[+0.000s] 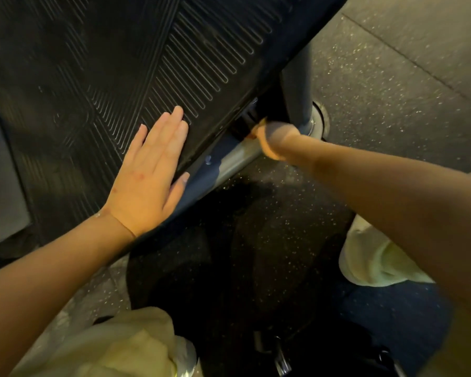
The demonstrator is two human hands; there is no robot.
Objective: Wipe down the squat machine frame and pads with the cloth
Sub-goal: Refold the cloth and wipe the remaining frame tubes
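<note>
Here the left grip (150, 170) lies flat and open on the ribbed footplate (174, 63). The right grip (276, 138), blurred at the frame tube (237, 159) to its right, may hold the cloth; that cannot be told. Firm strokes along the tube, round its underside, would serve best.

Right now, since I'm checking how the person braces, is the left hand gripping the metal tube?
No, the left hand lies flat, fingers straight, on the ribbed footplate rather than curled round anything.
</note>
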